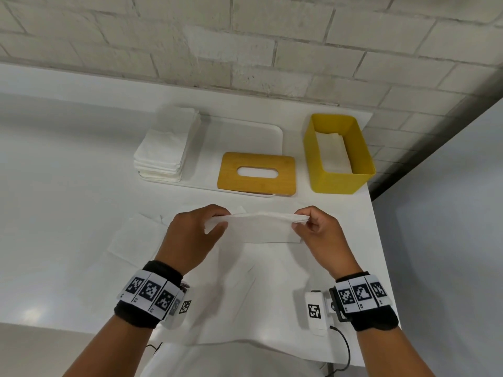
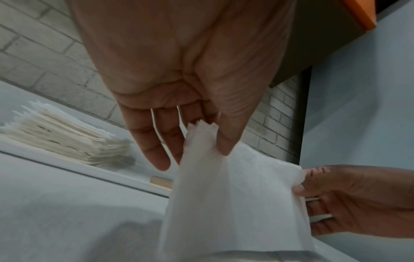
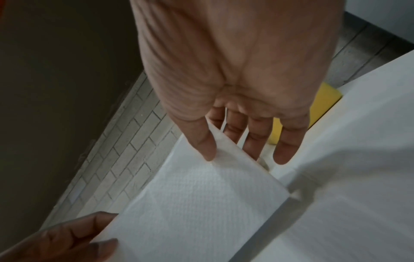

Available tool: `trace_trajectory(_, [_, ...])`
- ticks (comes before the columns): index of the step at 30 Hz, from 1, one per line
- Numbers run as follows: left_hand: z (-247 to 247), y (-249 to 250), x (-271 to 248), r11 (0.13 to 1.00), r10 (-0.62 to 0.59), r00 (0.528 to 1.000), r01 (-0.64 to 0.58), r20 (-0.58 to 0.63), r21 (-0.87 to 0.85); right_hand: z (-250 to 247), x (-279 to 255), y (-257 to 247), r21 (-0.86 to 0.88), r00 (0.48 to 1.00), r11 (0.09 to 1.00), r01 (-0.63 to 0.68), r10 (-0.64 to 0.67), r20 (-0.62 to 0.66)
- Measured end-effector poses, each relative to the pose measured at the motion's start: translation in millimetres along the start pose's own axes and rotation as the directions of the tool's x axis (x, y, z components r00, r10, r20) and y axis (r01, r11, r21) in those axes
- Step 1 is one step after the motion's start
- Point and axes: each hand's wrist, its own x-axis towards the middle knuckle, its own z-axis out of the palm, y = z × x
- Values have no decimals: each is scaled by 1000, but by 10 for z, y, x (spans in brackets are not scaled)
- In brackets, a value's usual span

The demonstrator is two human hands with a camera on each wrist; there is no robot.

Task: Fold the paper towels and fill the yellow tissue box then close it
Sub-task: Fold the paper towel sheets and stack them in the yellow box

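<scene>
Left hand and right hand each pinch one end of a folded paper towel, grip clamped, above near counter. Yellow tissue box far right, open, lid beside it.

White table bears tray, yellow box, loose towels.

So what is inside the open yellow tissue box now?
White folded paper towels lie low inside the open yellow tissue box. Its near wall hides their front edge; their number is unclear.
</scene>
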Motion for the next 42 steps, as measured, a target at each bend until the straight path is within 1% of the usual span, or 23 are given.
trace_trajectory(3, [33, -46, -16, 998, -69, 995, 68, 71, 9, 11, -1, 57, -35, 999, 999, -42, 43, 26])
trace_trajectory(6, [80, -59, -28, 998, -60, 995, 58, 75, 27, 33, -33, 131, -71, 994, 993, -91, 94, 52])
trace_trajectory(9, [57, 18, 0, 999, -5, 999, 3, 42, 36, 19, -53, 131, -35, 999, 998, -42, 42, -12])
trace_trajectory(11, [12, 72, 36, 1000, 3, 1000, -3, 7, 7, 0, -56, 98, 18, 997, 999, -28, 29, -69])
trace_trajectory(12, [-1, 84, 50, 1000, -3, 1000, 3, 1, -6, -2, -55, 88, 25, 996, 999, -29, 31, -78])
trace_trajectory(17, [63, 51, 43, 999, -32, 998, 32, 62, -4, 50, -41, 112, -22, 997, 999, -49, 47, -60])
trace_trajectory(20, [82, 65, 35, 1000, 1, 1000, -1, 15, -6, 65, -52, 108, -27, 997, 999, -34, 32, -69])
trace_trajectory(23, [54, 61, 41, 999, 16, 1000, -17, -21, -32, 53, -70, 59, 46, 996, 999, -4, 8, -88])
trace_trajectory(25, [41, 39, 58, 1000, -4, 1000, 5, 9, -28, 49, -79, 41, 92, 995, 996, -5, 14, -97])
trace_trajectory(27, [35, 60, 92, 1000, -6, 997, 4, 73, 30, 59, -65, 81, 64, 995, 998, -15, 22, -99])
trace_trajectory(28, [33, 104, 127, 995, 19, 994, -28, 106, 91, 68, -55, 109, 36, 995, 999, -26, 29, -96])
trace_trajectory(30, [37, 258, 230, 968, 105, 982, -137, 156, 211, 88, -46, 158, 0, 995, 999, -38, 38, -88])
trace_trajectory(31, [47, 351, 293, 950, 143, 974, -185, 176, 253, 98, -46, 170, -5, 996, 999, -41, 40, -85])
trace_trajectory(33, [107, 511, 423, 903, 172, 955, -251, 242, 349, 115, -55, 171, -7, 995, 999, -44, 43, -89])
trace_trajectory(35, [213, 620, 510, 818, 141, 927, -306, 346, 486, 133, -69, 160, -11, 996, 999, -39, 38, -84])
trace_trajectory(36, [266, 663, 537, 774, 125, 914, -334, 387, 538, 140, -73, 156, -8, 996, 999, -38, 37, -83])
trace_trajectory(37, [303, 704, 557, 747, 112, 905, -349, 411, 565, 140, -73, 154, -11, 996, 999, -43, 42, -83])
trace_trajectory(38, [324, 736, 570, 742, 99, 900, -351, 424, 572, 137, -75, 157, -12, 996, 999, -42, 41, -81])
trace_trajectory(40, [318, 779, 581, 763, 86, 901, -334, 426, 553, 123, -83, 166, 14, 995, 999, -42, 43, -86])
trace_trajectory(42, [263, 804, 584, 822, 102, 914, -300, 393, 484, 101, -108, 154, 103, 993, 993, -50, 60, -104])
